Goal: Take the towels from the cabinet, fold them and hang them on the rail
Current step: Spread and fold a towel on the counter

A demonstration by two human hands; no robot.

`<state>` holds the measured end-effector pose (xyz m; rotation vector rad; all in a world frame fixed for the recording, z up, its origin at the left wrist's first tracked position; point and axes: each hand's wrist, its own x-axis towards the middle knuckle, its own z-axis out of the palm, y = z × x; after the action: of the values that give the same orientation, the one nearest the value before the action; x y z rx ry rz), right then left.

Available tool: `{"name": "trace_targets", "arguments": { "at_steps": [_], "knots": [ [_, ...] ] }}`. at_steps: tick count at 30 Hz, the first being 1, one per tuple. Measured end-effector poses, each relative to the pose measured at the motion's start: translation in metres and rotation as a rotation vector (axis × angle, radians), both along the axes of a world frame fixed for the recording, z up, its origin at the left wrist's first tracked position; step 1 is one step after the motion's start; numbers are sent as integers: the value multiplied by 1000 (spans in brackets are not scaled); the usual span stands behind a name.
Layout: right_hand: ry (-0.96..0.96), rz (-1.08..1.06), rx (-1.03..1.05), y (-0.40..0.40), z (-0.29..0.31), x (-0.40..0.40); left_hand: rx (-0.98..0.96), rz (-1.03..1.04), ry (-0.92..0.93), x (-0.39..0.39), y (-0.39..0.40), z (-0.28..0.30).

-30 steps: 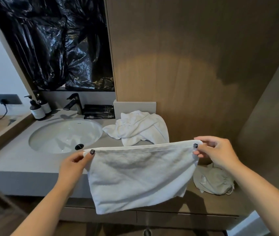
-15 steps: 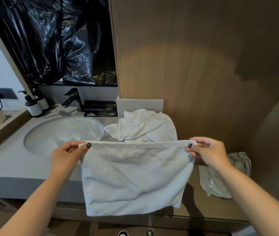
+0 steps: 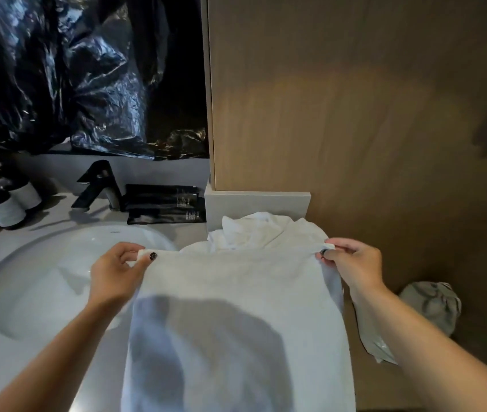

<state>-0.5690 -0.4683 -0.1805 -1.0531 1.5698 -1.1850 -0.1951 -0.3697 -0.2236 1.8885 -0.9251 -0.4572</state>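
A white towel (image 3: pixel 236 316) lies spread over the grey counter's (image 3: pixel 22 370) front edge, to the right of the sink. My left hand (image 3: pixel 116 270) pinches its far left corner between thumb and fingers. My right hand (image 3: pixel 352 264) pinches the far right corner. A second white towel (image 3: pixel 261 233) sits crumpled just behind the spread one, against the wall panel. No rail is in view.
The oval white sink (image 3: pixel 58 278) fills the left of the counter, with a black tap (image 3: pixel 98 185), two pump bottles (image 3: pixel 4 203) and black sachets (image 3: pixel 165 203) behind it. A grey crumpled cloth (image 3: pixel 432 304) lies at the right. Black plastic sheeting (image 3: pixel 81 72) covers the mirror.
The towel hung in the air between my hands before. Now both hands have moved forward and down, and the towel lies spread on the counter's edge.
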Motion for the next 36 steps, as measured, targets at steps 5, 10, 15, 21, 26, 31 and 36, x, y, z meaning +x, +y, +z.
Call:
{"name": "trace_targets", "arguments": {
  "at_steps": [5,10,15,21,26,31,36],
  "knots": [
    [-24,-110,27,-40,-14,27,-2,31,170,10,-43,-22],
    [-61,-243,-50,-74,-23,41,-91,51,370,6,-80,-38],
    [358,-24,-152,-66,-59,55,17,8,317,-7,-88,-69],
    [1162,588,-726,-29,-89,100,-98,-491,-364,-56,-71,-99],
    [1539,826,-598,-42,-120,123,177,-610,-680,-59,-85,-123],
    [1553,712,-529,-54,-116,98,340,-564,-686,-53,-88,-121],
    [1502,545,-432,-65,-109,64,389,-515,-670,-45,-86,-116]
  ]
}}
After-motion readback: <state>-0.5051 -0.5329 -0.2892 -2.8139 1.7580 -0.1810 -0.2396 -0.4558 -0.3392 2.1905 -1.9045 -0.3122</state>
